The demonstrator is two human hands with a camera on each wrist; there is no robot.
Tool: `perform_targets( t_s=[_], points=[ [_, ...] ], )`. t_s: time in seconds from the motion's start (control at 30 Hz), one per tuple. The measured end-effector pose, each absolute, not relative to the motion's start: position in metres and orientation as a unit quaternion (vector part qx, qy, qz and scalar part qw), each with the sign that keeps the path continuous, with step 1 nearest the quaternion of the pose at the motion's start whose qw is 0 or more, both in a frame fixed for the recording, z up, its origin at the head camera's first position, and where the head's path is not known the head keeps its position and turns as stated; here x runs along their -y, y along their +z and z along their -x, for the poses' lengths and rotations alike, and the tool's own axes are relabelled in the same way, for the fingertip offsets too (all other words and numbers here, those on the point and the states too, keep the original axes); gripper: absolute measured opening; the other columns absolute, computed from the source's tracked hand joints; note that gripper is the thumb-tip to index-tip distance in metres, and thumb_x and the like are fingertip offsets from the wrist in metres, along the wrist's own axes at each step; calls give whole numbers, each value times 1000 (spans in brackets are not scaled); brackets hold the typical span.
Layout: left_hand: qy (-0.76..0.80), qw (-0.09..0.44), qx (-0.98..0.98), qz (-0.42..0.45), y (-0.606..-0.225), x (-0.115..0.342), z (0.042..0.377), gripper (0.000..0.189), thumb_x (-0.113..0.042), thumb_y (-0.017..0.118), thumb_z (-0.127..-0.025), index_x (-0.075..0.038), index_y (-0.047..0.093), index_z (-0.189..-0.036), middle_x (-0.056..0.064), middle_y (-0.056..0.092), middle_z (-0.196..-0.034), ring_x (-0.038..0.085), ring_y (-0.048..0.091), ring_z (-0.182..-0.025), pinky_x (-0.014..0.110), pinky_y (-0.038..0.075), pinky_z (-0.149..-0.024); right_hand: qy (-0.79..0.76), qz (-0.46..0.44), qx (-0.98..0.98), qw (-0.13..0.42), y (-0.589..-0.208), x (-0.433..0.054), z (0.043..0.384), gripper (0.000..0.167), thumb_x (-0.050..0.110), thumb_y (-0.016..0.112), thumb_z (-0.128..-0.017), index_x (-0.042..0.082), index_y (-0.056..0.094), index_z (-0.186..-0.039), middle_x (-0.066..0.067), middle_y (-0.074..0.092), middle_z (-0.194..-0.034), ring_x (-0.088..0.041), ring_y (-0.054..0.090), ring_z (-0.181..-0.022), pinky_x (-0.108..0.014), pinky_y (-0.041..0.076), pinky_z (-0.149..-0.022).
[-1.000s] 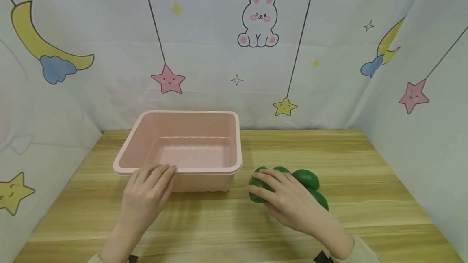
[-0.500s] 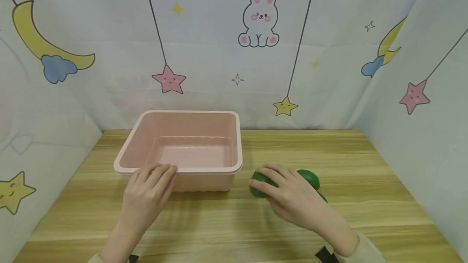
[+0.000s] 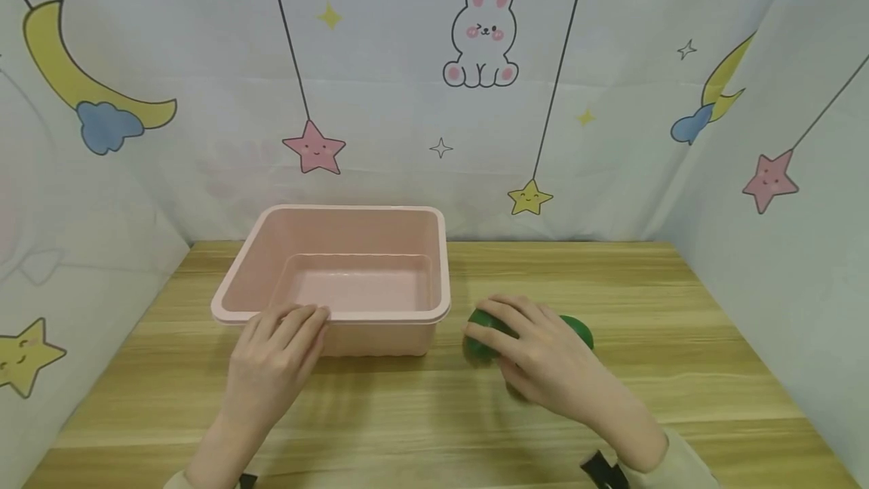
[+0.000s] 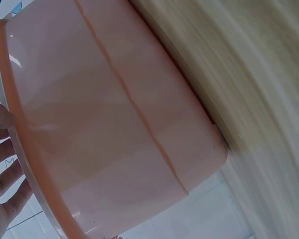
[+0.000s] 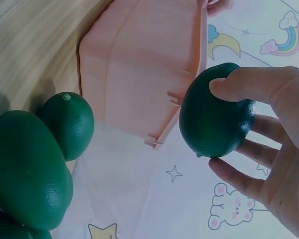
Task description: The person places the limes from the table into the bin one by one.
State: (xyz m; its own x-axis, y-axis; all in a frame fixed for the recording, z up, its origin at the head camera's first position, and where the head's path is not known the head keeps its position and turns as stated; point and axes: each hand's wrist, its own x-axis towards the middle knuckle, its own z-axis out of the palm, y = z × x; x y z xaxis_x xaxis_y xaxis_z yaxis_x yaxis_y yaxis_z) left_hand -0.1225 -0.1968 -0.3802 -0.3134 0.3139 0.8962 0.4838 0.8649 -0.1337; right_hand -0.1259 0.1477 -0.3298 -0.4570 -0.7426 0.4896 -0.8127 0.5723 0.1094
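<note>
My left hand [image 3: 271, 364] holds the front rim of a pink plastic basin [image 3: 380, 338], thumb outside and fingers over the edge, as the left wrist view shows. To the basin's right, my right hand [image 3: 553, 364] grips a smooth dark green lime [image 5: 214, 117] between thumb and fingers. The right wrist view has this lime up off the table. More green fruits lie below it: a small one [image 5: 67, 124] with a pale stem end and a larger one [image 5: 27, 172]. In the head view the right hand hides most of them, apart from a green fruit [image 3: 578, 330] behind the knuckles.
The wood-grain table [image 3: 679, 368] carries the basin and the fruits. A white cloth [image 3: 611, 164] printed with stars, moons and a rabbit hangs round its back and sides. Nothing lies inside the basin on the visible floor.
My right hand has risen slightly and moved a little away from me, with the lime in its fingers. Less of the other fruits shows past it. The left hand stays on the rim.
</note>
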Motion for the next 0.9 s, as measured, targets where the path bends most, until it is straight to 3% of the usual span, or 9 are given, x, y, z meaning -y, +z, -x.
perform_targets(
  t_s=[0.9],
  points=[
    [-79, 533, 805, 248, -381, 198, 122, 30, -21, 50, -99, -3, 73, -96, 10, 71, -90, 31, 63, -82, 43, 49, -69, 98, -466, 840, 261, -307, -130, 138, 61, 9, 79, -73, 23, 59, -128, -6, 57, -133, -25, 53, -122, -42, 52, -90]
  ],
)
